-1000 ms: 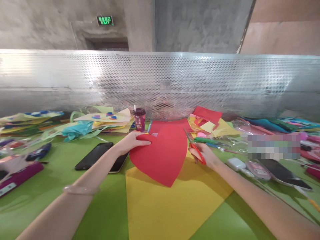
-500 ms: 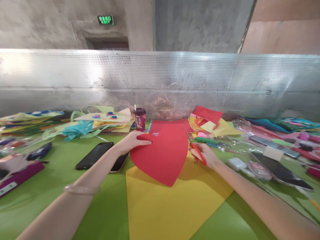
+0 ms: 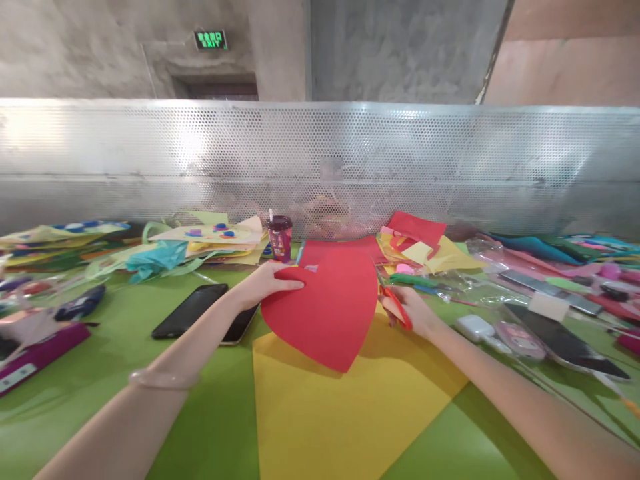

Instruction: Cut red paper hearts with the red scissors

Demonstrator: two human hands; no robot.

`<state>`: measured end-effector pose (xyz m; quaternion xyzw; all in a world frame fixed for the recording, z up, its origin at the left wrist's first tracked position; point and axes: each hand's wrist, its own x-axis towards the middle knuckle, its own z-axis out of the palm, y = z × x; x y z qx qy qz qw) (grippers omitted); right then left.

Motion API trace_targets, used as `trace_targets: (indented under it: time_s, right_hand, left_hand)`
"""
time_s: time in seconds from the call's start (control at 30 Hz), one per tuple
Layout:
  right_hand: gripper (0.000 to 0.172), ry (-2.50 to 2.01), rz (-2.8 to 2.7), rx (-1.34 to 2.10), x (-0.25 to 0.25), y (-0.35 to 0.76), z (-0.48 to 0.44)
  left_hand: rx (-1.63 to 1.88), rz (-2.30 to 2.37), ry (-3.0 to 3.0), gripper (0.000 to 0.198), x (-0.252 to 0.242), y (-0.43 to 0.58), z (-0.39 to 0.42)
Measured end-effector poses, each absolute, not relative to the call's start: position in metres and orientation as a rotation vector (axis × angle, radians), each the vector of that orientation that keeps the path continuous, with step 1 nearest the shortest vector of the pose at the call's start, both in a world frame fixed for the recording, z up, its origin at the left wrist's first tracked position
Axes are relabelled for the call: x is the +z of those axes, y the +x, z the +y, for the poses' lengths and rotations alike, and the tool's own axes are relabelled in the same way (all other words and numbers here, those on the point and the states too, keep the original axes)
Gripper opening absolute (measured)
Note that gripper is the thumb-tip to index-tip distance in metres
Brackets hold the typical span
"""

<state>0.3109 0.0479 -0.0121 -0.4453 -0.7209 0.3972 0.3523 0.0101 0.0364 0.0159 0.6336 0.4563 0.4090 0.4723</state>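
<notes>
My left hand (image 3: 270,283) pinches the upper left edge of a red paper heart (image 3: 325,313), thumb on top and fingers beneath. The heart is held up at a tilt, its point toward me. In my right hand (image 3: 410,310) is a pair of scissors (image 3: 396,305) with red-orange handles. Its blades lie against the heart's right edge and are partly hidden by it. A yellow sheet of paper (image 3: 340,420) lies flat on the green table below both hands.
Two phones (image 3: 193,310) lie left of the heart. A purple drink cup (image 3: 280,239) with a straw stands behind. Craft paper piles (image 3: 220,233) line the back. At right are a white earphone case (image 3: 474,327) and another phone (image 3: 565,340). A perforated metal panel (image 3: 320,153) rises behind.
The heart has shifted very slightly to the right at its point and right edge. Both hands keep nearly the same place and grip.
</notes>
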Motion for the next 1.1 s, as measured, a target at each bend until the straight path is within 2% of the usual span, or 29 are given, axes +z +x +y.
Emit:
trace_targets:
  time_s: [0.5, 1.1]
  right_hand:
    - [0.024, -1.145, -1.874, 1.004, -0.0045, 0.3085, 0.0410]
    - [0.018, -1.173, -1.853, 1.000, -0.0119, 0.3111, 0.0479]
  left_hand:
    - [1.008, 1.116, 1.572, 0.037, 0.0178, 0.0097, 0.0348]
    - [1.008, 1.111, 1.562, 0.035, 0.0167, 0.0099, 0.0355]
